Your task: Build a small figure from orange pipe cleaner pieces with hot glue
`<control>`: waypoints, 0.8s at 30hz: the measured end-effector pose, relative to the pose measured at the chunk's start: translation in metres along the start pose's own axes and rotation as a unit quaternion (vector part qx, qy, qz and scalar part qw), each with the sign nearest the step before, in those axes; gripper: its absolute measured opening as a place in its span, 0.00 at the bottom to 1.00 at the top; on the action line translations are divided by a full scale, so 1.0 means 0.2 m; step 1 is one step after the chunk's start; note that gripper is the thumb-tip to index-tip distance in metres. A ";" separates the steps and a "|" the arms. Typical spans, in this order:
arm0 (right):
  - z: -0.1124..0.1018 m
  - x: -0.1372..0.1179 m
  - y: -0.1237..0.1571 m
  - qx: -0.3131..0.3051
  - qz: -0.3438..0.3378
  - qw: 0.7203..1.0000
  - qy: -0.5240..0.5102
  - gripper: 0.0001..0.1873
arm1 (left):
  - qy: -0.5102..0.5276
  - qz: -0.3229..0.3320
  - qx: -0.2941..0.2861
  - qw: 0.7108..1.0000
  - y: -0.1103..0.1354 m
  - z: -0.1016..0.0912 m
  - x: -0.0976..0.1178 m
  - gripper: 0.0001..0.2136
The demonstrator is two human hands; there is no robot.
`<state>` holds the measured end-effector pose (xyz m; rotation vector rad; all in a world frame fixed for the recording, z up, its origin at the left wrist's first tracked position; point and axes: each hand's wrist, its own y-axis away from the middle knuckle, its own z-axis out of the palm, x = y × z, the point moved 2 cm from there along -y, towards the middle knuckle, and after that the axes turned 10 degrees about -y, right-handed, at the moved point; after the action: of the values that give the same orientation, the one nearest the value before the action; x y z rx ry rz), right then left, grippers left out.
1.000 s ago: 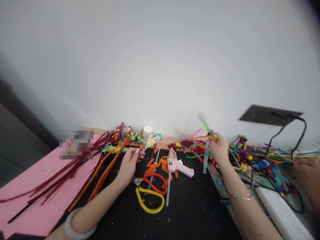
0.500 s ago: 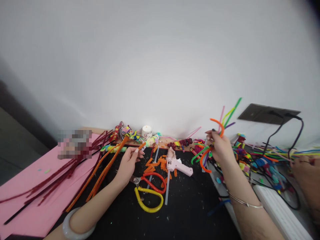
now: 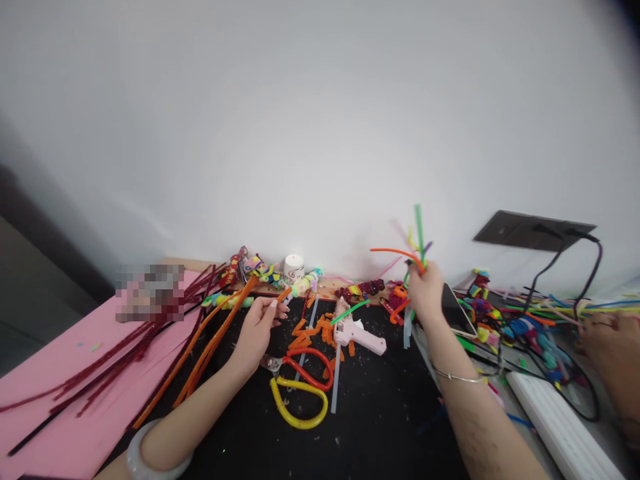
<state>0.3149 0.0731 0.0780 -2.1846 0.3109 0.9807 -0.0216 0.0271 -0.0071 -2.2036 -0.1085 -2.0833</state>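
Observation:
My left hand (image 3: pixel 263 325) is closed in a pinch on a short orange pipe cleaner (image 3: pixel 284 295), whose far end meets a pastel yarn-like figure (image 3: pixel 305 284). My right hand (image 3: pixel 426 290) is wrapped round a bundle of pipe cleaners (image 3: pixel 419 247) in green, orange, yellow, pink and purple, fanned out above the fist. Between the hands lies a pale pink glue gun (image 3: pixel 367 338) with a clear glue stick (image 3: pixel 335 387). A green strip (image 3: pixel 351 311) crosses over its nozzle end. Scissors (image 3: pixel 305 403) with red and yellow handles rest below cut orange pieces (image 3: pixel 305 340).
Dark red pipe cleaners (image 3: pixel 120 357) spread across a pink board (image 3: pixel 45 407) at left. A white cup-like container (image 3: pixel 294 267) stands by the wall. At right are a phone (image 3: pixel 456 312), a white power strip (image 3: pixel 560 423), plugged-in cables (image 3: pixel 595 267) and another person's hand (image 3: pixel 607 343).
My right hand has moved left with the bundle, uncovering the phone. The green strip now shows over the glue gun. My left hand has barely moved.

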 end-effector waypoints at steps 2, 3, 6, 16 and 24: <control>-0.05 -0.03 -0.03 0.030 0.009 0.997 -0.072 0.10 | -0.002 0.003 -0.002 1.000 0.00 0.00 0.00 0.14; -0.08 -0.05 -0.04 0.060 0.031 0.976 -0.209 0.08 | -0.003 0.005 -0.003 1.000 0.00 0.00 0.00 0.14; -0.13 -0.11 -0.05 0.106 0.076 0.865 -0.485 0.04 | -0.002 0.005 -0.005 1.000 0.00 0.00 0.00 0.14; -0.29 -0.43 -0.05 0.199 0.096 0.766 -0.603 0.12 | 0.018 0.001 0.000 1.000 0.00 0.00 0.01 0.13; -0.09 -0.31 0.01 0.020 0.271 0.821 -0.502 0.14 | 0.024 0.004 0.001 1.000 0.02 0.01 0.04 0.13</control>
<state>0.2811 0.0559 0.1305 -1.2516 0.4246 2.2412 -0.0193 0.0240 0.0000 -2.1483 -0.0978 -2.1299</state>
